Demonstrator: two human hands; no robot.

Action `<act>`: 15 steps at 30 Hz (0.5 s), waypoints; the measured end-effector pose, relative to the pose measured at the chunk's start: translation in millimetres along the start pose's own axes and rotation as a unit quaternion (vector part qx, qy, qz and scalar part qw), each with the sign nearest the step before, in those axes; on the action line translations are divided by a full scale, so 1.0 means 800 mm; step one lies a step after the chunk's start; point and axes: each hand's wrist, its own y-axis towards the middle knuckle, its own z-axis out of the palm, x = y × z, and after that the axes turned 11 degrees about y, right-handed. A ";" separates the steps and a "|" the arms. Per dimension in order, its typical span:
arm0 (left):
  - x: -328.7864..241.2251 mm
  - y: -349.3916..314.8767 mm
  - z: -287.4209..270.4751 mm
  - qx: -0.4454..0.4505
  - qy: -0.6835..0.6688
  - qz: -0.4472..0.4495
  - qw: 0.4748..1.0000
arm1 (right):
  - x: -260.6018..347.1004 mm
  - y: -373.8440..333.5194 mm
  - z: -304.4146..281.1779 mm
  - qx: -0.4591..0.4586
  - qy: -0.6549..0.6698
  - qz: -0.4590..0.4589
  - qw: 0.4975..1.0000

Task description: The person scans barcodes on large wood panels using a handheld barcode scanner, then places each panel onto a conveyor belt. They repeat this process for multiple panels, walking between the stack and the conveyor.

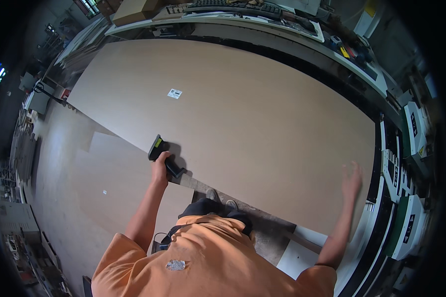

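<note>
My left hand (160,165) is wrapped round a black handheld barcode scanner (167,157) with a yellow-green patch on its head. It is held over the near edge of a large flat brown board (252,123), and its shadow falls on the board. A small white label (174,93) with dark print lies on the board, farther off and a little left of centre. At the board's right end, my right hand (352,180) is stretched out with fingers apart and nothing in it; whether it touches the surface I cannot tell.
A machine with white and green housings (411,225) runs along the right. Behind the board, a shelf (262,22) carries a black keyboard (233,7) and tools. Another board (134,173) with a small label lies lower at left. A pallet jack handle (49,92) stands beyond the left corner.
</note>
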 end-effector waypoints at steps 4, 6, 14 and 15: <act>-0.049 0.009 -0.011 0.117 0.153 0.040 0.980 | 0.132 -0.004 0.070 0.056 0.007 0.085 0.995; -0.080 0.024 -0.027 0.111 0.168 0.170 0.965 | 0.151 -0.006 0.085 0.020 0.013 0.073 0.997; -0.248 0.132 -0.045 0.195 0.381 0.238 0.872 | 0.130 -0.001 0.084 0.016 0.055 0.067 0.996; -0.260 0.136 -0.043 0.198 0.398 0.223 0.868 | 0.131 -0.001 0.085 0.009 0.067 0.064 0.996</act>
